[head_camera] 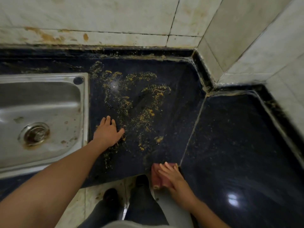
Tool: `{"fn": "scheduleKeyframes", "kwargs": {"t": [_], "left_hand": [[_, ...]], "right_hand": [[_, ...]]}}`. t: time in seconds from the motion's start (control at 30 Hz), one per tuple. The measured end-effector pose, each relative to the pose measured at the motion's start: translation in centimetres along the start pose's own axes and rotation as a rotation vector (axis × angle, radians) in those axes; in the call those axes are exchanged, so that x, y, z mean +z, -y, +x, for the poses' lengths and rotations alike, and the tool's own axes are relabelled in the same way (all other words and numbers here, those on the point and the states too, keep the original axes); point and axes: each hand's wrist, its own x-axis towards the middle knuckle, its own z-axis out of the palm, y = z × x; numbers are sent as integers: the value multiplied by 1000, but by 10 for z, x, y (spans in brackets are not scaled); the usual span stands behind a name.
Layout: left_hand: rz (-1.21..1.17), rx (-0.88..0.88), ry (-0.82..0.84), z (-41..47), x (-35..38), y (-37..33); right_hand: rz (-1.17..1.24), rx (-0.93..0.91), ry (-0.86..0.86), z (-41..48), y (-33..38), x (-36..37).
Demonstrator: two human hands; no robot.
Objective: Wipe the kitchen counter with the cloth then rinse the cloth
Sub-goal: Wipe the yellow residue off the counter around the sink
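The dark granite counter (230,137) carries yellow-orange smears (131,99) across its middle section. My left hand (107,132) rests flat on the counter just right of the sink, fingers spread, beside the smears. My right hand (172,176) presses with straight fingers on a reddish-pink cloth (158,176) at the counter's front edge, where part of the cloth hangs over. The cloth lies below the smeared patch, close to the seam between two counter slabs.
A steel sink (41,112) with a rusty drain (34,134) sits at the left. Stained white wall tiles (98,18) run behind, and a tiled corner (246,46) juts in at the right. My legs and the floor show below the counter edge.
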Motion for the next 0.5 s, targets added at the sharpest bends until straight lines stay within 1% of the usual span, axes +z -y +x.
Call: {"fn": "scheduleKeyframes", "kwargs": {"t": [0.03,0.1,0.17,0.2,0.27,0.33,0.4,0.5], "left_hand": [[10,4,-1,0,0,0],[28,13,-5,-1,0,1],[42,17,-12,-1,1,1],[47,20,-16,-1,1,1],[53,28,-21,-1,1,2],[57,34,-28,-2,2,3],[52,41,-31,-1,2,4],[39,52,-27,-1,2,5]], "right_hand": [[156,38,13,0,7,-7],[411,107,-127,1,17,-22],[513,229,-290,8,13,-40],[507,271,-377,13,5,-48],[407,345,-503,29,-6,-70],[263,386,-556,49,-20,-92],[99,407,-543,74,-34,-102],[-122,475,-460,100,-38,-81]]}}
